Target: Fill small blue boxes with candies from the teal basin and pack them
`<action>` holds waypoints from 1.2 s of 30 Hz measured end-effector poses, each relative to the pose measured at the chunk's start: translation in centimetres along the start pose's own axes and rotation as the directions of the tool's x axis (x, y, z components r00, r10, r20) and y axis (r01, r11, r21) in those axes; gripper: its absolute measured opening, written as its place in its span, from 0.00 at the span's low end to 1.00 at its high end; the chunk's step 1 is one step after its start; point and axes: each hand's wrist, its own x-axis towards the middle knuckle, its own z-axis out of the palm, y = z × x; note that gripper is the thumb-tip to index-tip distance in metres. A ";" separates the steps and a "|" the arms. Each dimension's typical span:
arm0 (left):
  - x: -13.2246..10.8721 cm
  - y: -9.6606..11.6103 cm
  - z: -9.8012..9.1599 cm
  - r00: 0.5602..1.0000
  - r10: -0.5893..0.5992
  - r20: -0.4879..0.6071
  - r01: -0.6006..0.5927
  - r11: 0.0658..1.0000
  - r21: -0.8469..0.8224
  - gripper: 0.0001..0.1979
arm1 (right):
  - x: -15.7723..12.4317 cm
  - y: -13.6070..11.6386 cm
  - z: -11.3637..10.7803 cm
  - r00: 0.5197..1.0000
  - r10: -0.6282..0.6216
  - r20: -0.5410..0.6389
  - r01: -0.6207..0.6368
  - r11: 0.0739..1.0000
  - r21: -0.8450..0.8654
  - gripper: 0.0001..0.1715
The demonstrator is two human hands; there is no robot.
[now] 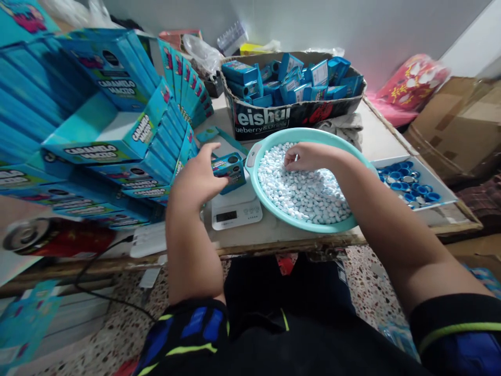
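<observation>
My left hand is around the left end of a small blue candy box, its thumb across the front and its index finger raised behind. The box is at a white kitchen scale, whose display is too dark to read. Beside it, a turquoise basin holds a heap of small white and pale blue candies. My right hand reaches into the basin, fingertips pinched together at the candies. Whatever may be between those fingertips is hidden.
Stacked blue display boxes fill the left. A carton full of blue candy boxes stands behind the basin. On the right, a white tray holds blue caps. A drink can lies near the front edge beside a cable.
</observation>
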 end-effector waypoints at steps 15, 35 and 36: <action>0.7 1.6 2.9 0.834 0.506 -0.220 -0.470 0.861 0.195 0.28 | 0.3 0.1 0.5 1.000 0.004 -0.004 -0.004 1.000 -0.004 0.11; 0.8 1.1 2.4 0.831 0.419 -0.365 -0.395 0.908 0.141 0.28 | -0.2 -0.4 0.0 1.000 0.015 0.013 -0.015 1.000 -0.001 0.11; 0.9 0.9 2.1 0.842 0.375 -0.389 -0.371 0.924 0.089 0.27 | -0.2 -0.4 0.0 1.000 0.014 0.015 -0.015 1.000 0.001 0.12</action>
